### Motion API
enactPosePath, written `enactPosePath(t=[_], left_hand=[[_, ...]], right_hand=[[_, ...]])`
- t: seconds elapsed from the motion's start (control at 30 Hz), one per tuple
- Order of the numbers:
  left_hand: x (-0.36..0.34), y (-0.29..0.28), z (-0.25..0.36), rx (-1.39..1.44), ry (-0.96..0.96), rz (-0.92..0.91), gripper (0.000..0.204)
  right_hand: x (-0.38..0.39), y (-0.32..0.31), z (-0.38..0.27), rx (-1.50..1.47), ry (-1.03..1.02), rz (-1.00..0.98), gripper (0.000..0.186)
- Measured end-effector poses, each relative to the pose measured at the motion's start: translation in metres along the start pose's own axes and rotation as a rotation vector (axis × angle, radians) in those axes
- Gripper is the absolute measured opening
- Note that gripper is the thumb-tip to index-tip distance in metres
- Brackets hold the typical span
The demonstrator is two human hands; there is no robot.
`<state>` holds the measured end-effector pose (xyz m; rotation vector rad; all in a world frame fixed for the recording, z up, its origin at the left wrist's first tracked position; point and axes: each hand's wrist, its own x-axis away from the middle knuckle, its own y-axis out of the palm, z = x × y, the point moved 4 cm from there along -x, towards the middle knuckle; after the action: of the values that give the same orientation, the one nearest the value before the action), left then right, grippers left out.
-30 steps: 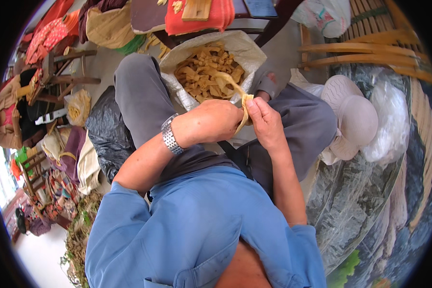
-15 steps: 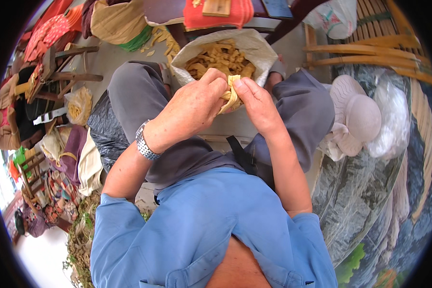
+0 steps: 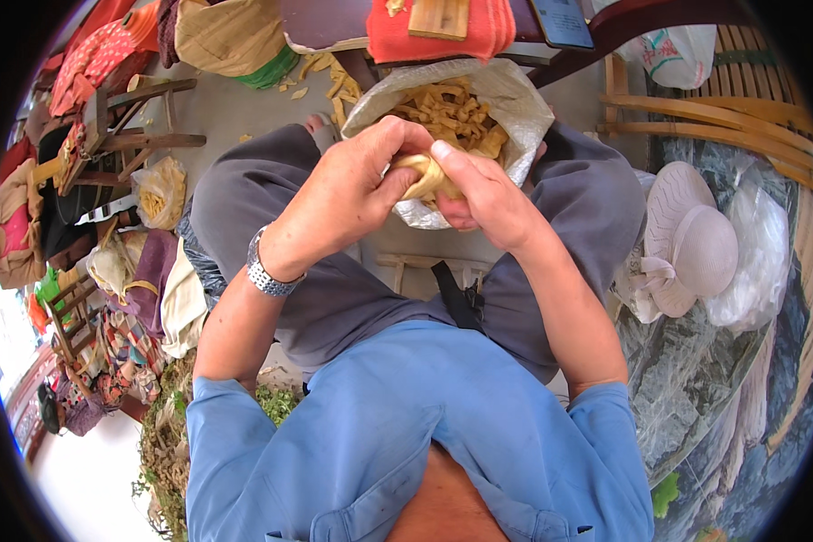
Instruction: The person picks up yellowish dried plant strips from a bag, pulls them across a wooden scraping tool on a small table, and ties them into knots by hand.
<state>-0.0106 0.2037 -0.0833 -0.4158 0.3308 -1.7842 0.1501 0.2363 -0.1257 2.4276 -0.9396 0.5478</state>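
A pale yellow strip, bent into a loop or fold (image 3: 418, 173), is held between my two hands above my lap. My left hand (image 3: 352, 194), with a metal-banded watch on its wrist, pinches it from the left between thumb and fingers. From the other side my right hand (image 3: 488, 194) grips it, thumb on top and fingers curled underneath. The strip's ends are hidden by my fingers. Just beyond my hands, between my knees, stands an open white woven sack (image 3: 519, 90) holding many yellowish folded pieces (image 3: 452, 113).
Past the sack, a dark table (image 3: 325, 23) bears a red towel (image 3: 384, 36), a wooden block (image 3: 438, 18) and a phone (image 3: 562, 23). Loose yellow pieces (image 3: 341, 88) lie on the floor. A bamboo chair (image 3: 714, 113) and pale sun hat (image 3: 696, 244) sit rightward; a wooden stool (image 3: 144, 140) stands left.
My hands have shifted slightly left and closer in around the strip. The right fingers now curl beneath it, and its loop looks tighter. The whole view has moved a little.
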Motion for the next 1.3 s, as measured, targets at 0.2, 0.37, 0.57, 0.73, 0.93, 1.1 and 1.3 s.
enactPosePath(t=[0.2,0.37,0.57,0.73,0.93,1.1,1.3], left_hand=[[0.006,-0.007,-0.009,0.585,-0.238,0.043,0.04],[0.009,-0.006,0.008,0.92,-0.283,0.033,0.046],[-0.015,0.006,0.017,0.731,-0.187,0.194,0.029],[-0.031,0.022,0.018,0.633,-0.205,0.322,0.013],[-0.028,0.041,0.028,0.684,-0.237,0.285,0.032],[-0.029,0.034,0.019,0.542,-0.322,0.334,0.02],[-0.004,0.003,0.007,0.696,-0.305,0.35,0.016]], right_hand=[[0.011,0.009,-0.037,0.373,-0.439,0.304,0.029],[0.018,-0.007,-0.051,0.248,-0.241,0.035,0.024],[0.013,-0.031,-0.051,-0.109,-0.214,-0.078,0.026],[0.007,-0.046,-0.04,-0.412,-0.304,-0.283,0.03],[0.003,-0.058,-0.041,-0.136,-0.266,-0.093,0.03],[0.011,-0.042,-0.032,0.087,-0.298,0.004,0.028],[0.019,-0.048,-0.044,0.212,-0.3,0.006,0.027]])
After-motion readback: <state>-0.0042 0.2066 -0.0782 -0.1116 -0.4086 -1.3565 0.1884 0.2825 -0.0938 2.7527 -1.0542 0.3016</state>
